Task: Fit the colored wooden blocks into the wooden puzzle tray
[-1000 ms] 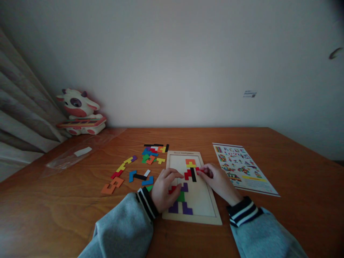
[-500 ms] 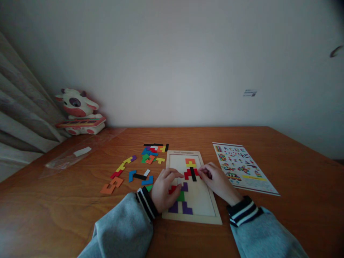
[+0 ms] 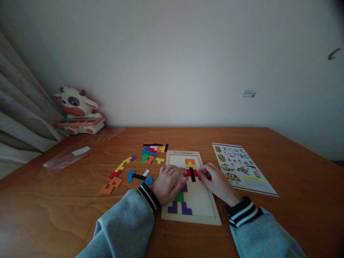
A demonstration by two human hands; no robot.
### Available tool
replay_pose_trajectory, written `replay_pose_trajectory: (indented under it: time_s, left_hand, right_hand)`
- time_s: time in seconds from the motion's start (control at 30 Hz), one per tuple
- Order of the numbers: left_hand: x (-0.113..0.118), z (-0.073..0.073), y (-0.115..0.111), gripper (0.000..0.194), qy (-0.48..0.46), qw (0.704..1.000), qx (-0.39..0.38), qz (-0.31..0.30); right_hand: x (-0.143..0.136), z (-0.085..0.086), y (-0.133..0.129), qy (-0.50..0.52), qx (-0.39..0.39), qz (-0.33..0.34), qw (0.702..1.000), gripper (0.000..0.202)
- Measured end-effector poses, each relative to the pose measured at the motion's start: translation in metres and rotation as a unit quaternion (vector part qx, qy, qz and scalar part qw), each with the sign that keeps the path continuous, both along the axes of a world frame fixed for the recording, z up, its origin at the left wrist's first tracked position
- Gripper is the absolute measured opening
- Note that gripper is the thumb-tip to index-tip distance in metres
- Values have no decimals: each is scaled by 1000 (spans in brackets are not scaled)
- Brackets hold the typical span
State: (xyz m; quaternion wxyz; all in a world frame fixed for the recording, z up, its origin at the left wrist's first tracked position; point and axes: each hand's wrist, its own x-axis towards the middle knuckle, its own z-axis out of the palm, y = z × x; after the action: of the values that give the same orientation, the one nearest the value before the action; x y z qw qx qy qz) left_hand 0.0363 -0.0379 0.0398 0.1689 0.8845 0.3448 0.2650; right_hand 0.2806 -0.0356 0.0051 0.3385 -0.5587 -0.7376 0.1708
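Observation:
A wooden puzzle board (image 3: 202, 204) lies on the table with flat coloured block pieces on it. Near its top sit an orange piece (image 3: 190, 161), a yellow piece (image 3: 190, 165) and an upright black bar (image 3: 192, 175) with red on both sides. My left hand (image 3: 168, 184) is palm down over the board's left side, fingers stretched out, tips at the left red piece (image 3: 188, 173). It partly hides a purple piece and a green piece (image 3: 179, 196). My right hand (image 3: 215, 180) is curled at the board's right side, thumb and forefinger pinched at the right red piece (image 3: 196, 174).
Loose coloured pieces (image 3: 116, 181) are spread left of the board, with more pieces (image 3: 153, 150) behind. A printed pattern sheet (image 3: 242, 165) lies at right. A clear plastic bag (image 3: 61, 159) and a cow toy keyboard (image 3: 80, 122) are at far left.
My left hand has moved forward and right, its fingers flattening and reaching the red piece at left. The red pieces now lie more level beside the black bar. My right hand stays almost in place.

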Motion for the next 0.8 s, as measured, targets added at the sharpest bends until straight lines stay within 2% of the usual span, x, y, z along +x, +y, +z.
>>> replay_pose_trajectory:
  time_s: [0.2,0.8]
  left_hand:
    - [1,2,0,35,40,998,-15,-40]
    - [1,1,0,35,47,998,-3,-35]
  right_hand:
    - [1,-3,1,-10,-3,2,1000,17]
    - [1,-4,1,2,-1,2,1000,13]
